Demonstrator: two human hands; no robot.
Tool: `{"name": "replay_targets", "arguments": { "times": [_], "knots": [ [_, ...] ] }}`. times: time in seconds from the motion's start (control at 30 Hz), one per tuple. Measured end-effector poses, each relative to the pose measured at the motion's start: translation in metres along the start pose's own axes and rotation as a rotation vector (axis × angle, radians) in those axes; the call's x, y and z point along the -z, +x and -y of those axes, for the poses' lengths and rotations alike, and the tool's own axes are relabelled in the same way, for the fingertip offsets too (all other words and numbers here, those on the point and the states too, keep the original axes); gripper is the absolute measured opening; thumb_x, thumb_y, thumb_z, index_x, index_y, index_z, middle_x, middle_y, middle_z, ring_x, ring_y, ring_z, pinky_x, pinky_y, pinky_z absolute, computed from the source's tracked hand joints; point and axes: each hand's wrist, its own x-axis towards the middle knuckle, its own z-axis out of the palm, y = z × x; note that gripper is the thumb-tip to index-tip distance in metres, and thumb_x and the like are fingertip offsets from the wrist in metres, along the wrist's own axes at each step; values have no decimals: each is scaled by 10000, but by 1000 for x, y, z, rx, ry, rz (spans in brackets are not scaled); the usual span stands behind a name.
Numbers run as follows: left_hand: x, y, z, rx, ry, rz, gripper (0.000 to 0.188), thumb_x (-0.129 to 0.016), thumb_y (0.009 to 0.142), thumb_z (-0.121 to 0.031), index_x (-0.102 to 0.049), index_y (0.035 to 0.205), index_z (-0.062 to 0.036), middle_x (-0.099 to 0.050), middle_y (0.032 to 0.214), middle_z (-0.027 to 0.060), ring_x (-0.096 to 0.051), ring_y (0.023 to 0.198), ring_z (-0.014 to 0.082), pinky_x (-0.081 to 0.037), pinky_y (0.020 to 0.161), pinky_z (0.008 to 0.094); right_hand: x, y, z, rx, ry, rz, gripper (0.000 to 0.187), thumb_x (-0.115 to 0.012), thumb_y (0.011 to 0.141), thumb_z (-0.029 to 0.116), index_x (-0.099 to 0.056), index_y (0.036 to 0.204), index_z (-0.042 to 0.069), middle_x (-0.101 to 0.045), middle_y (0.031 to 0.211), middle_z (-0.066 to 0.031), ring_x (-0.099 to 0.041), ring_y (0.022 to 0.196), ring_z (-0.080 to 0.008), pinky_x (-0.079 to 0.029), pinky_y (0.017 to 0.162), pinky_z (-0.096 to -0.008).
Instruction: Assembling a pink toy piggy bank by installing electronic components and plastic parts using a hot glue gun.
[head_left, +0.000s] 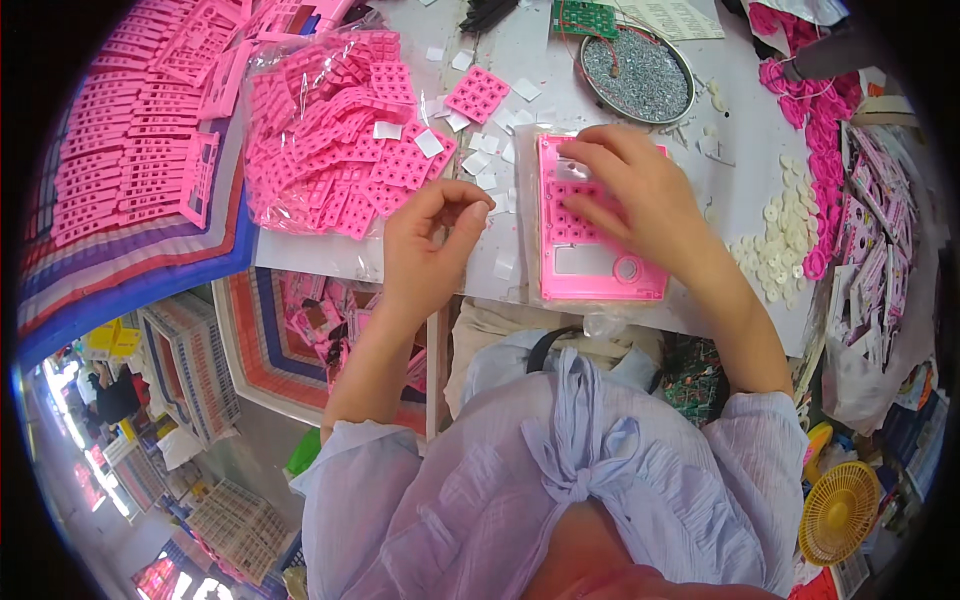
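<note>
A pink case (605, 287) is laid on the worktop (738, 185), right of the centre of the frame, and clear film (530, 230) is seen along its left edge. In the case, a pink keypad (572, 222) is seen, partly covered by the right hand (585, 178). This hand is held over the case from the right, with thumb and index finger wide apart; whether the keypad is touched by the fingertips cannot be told. The left hand (445, 235) is placed left of the case, near the edge of the worktop, with fingers curled and the thumb close to the fingertips; whether something small is pinched there cannot be told. In the upper left, a clear bag (262, 150) is filled with pink pads (340, 110), and a loose pad (476, 94) is seen to the right of it. White squares (525, 89) are scattered between the bag and the case. Near the top of the frame, a round dish (691, 92) is filled with small grey metal parts (635, 72), and a green board (584, 18) is seen at its upper left. White discs (778, 240) are heaped at the right. Pink frames (120, 150) are arranged in rows at the far upper left, on a striped cloth (215, 250).
</note>
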Motion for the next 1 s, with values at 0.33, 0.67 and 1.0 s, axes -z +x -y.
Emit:
{"name": "replay_targets", "arguments": {
  "times": [0.33, 0.67, 1.0],
  "knots": [
    [59, 113, -52, -295, 704, -214, 189, -686, 941, -188, -713, 988, -6, -704, 821, 56, -655, 755, 124, -510, 713, 279, -17, -43, 37, 56, -268, 349, 1041, -670, 772, 634, -386, 1488, -65, -326, 1594, -213, -219, 1527, -361, -175, 1182, -639],
    [178, 328, -28, 261, 1458, -488, 785, -815, 666, -634, -716, 1195, -62, -714, 1163, 198, -696, 1067, 330, -544, 918, 429, -12, -40, 43, 20, -276, 377, 1061, -703, 752, 628, -389, 1475, -81, -321, 1589, -229, -227, 1520, -372, -193, 1175, -640],
    [251, 307, -45, -54, 769, -348, 453, -738, 897, -353, -676, 1165, 6, -694, 844, 86, -669, 724, 156, -539, 613, 318, -17, -43, 38, 47, -119, 329, 1047, -746, 754, 565, -347, 1514, -36, -300, 1605, -220, -195, 1531, -387, -190, 1175, -644]
  ]
}}
